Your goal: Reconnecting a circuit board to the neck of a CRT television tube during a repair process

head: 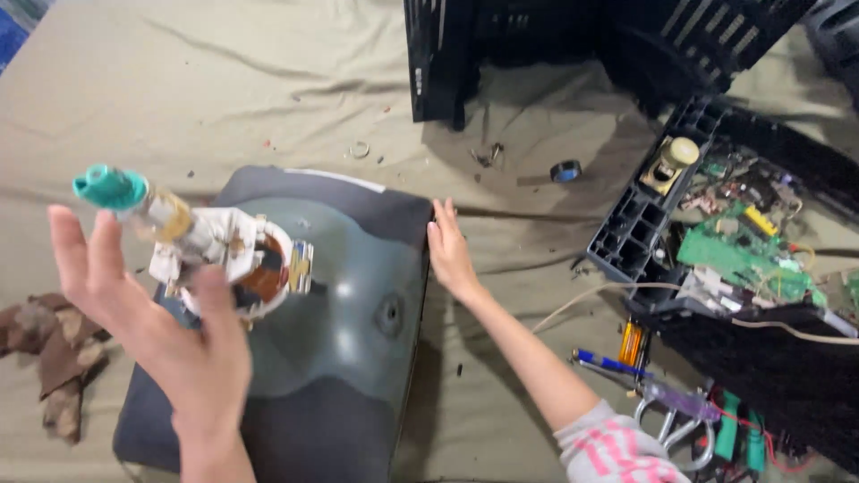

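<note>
The picture tube (340, 340), likely heavy and fragile at its neck (179, 228), is steadied at its edge by the flat, open right hand (450, 253); the left hand (170, 331) is spread wide beside the neck.

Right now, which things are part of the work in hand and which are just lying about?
In hand:
left hand at the copper-wound white yoke on the tube neck
right hand on the dark grey glass picture tube

Lying about:
green circuit board
black tape roll
blue-handled tool
brown rag
</note>
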